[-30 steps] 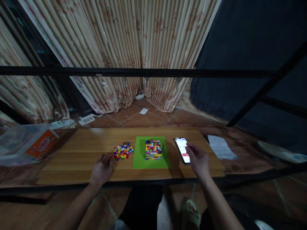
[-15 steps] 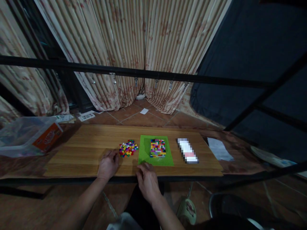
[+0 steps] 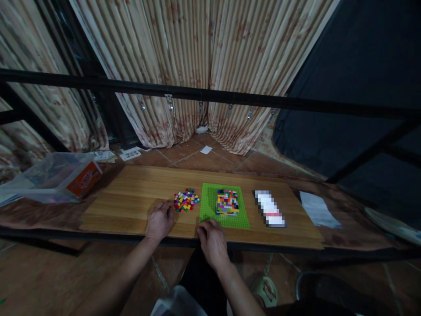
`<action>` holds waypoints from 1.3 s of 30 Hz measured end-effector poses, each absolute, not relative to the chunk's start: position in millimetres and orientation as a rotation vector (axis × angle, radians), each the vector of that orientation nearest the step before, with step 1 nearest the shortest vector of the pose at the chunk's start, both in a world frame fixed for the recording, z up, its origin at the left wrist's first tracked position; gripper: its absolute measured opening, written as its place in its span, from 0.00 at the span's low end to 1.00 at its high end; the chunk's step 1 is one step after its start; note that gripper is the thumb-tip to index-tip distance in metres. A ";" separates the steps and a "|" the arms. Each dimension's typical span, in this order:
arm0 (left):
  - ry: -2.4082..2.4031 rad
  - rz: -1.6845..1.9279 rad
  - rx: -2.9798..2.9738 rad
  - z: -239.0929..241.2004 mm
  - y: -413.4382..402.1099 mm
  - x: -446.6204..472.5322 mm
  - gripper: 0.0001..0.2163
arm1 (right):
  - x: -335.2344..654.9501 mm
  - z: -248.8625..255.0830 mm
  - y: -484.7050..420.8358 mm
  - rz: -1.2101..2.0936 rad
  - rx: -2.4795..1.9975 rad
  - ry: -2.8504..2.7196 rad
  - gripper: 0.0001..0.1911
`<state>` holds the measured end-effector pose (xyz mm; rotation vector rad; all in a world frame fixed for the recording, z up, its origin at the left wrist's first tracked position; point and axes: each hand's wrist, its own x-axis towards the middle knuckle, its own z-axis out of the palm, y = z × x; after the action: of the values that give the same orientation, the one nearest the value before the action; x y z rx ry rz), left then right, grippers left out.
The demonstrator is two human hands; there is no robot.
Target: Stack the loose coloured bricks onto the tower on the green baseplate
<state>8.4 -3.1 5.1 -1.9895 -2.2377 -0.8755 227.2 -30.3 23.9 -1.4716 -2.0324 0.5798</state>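
Note:
My left hand (image 3: 160, 220) rests on the wooden board just left of a pile of small coloured toy bricks (image 3: 186, 200). Its fingers are curled and closed; whatever may be between them is hidden. At the front edge of a green baseplate (image 3: 208, 193) lies my right hand (image 3: 212, 240), thumb and fingers drawn together in a pinch. Anything in that pinch is too small to make out. A block built of many-coloured bricks (image 3: 227, 202) stands on the baseplate, beyond my right hand and apart from it.
A phone-shaped thing with a pixelated face (image 3: 269, 208) lies right of the baseplate on the wooden board (image 3: 138, 184). Further right is a white paper sheet (image 3: 319, 210). On the left stands a clear plastic box (image 3: 49, 180) with an orange label. A dark metal bar (image 3: 184, 93) crosses behind the board.
The camera has turned slightly, so the whole scene sits further right. Both hands keep nearly the same places beside the brick pile and the baseplate. The brick block looks unchanged.

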 end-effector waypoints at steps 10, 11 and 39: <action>-2.261 -0.874 -2.014 8.6 -4.9 10.5 0.12 | 197.8 34.4 14.2 0.496 -1.640 -1.957 0.15; -2.256 -0.876 -2.012 8.9 -5.3 10.6 0.12 | 193.5 35.5 18.5 0.491 -1.651 -1.946 0.15; -2.042 -0.909 -2.016 2.3 2.9 -4.0 0.13 | 193.8 24.6 4.5 0.669 -1.424 -1.562 0.12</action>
<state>-4.0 2.9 2.3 -2.0164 -2.0420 -0.9086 193.8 4.5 24.6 -1.4240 -1.5624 0.6690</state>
